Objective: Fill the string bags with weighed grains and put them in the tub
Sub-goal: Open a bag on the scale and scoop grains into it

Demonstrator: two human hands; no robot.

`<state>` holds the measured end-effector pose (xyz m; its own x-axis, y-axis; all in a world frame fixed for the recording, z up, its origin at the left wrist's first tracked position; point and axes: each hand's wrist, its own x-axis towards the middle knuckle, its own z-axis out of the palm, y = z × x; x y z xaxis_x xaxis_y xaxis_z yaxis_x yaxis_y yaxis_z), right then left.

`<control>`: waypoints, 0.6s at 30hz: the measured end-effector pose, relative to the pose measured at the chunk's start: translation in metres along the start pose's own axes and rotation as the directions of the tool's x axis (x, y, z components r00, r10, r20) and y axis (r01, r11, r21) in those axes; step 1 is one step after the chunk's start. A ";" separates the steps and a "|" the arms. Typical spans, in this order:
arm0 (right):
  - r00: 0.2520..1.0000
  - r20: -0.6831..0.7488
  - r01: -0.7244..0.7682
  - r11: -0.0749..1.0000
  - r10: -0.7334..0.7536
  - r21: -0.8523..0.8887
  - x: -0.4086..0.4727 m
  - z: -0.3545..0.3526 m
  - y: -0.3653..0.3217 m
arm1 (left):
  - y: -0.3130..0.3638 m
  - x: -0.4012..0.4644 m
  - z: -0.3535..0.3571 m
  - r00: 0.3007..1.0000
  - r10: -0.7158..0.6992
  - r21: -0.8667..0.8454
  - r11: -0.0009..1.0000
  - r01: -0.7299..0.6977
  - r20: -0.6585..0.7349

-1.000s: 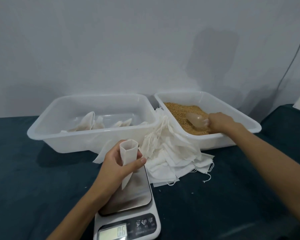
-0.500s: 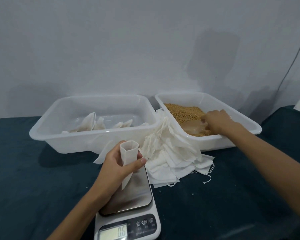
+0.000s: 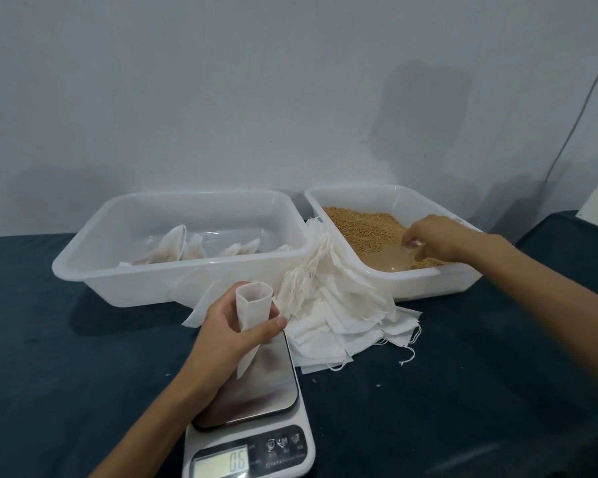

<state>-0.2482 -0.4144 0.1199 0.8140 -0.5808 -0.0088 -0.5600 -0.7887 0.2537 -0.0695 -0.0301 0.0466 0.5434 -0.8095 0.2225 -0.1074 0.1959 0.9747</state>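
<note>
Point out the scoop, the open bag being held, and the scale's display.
scoop [image 3: 392, 258]: head view, on its translucent bowl in the grains.
open bag [image 3: 252, 305]: head view, on its front face below the mouth.
scale display [image 3: 221, 462]: head view, on the lit screen.

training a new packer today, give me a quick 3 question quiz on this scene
1. True or false: the left hand holds a bag open above the scale.
2. Which tub holds the loose grains? A the right tub B the left tub
3. Fill in: the right hand dips a clear ___ into the grains.

Key: 1 true; 2 A; 3 scoop
</note>
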 end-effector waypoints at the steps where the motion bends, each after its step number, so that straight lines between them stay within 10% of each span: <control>1: 1.000 0.002 0.001 0.998 -0.001 0.055 -0.001 -0.001 0.002 | 0.000 0.000 0.000 1.000 -0.001 -0.001 1.000 0.001 -0.001; 18: 0.973 -0.150 -0.027 0.734 0.174 0.678 -0.031 0.023 0.012 | -0.005 0.003 -0.002 0.999 0.032 0.024 0.999 -0.032 -0.005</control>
<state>-0.2831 -0.4103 0.1007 0.7178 -0.6723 0.1808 -0.5377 -0.7003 -0.4694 -0.0653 -0.0322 0.0427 0.5439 -0.8000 0.2534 -0.1446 0.2081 0.9674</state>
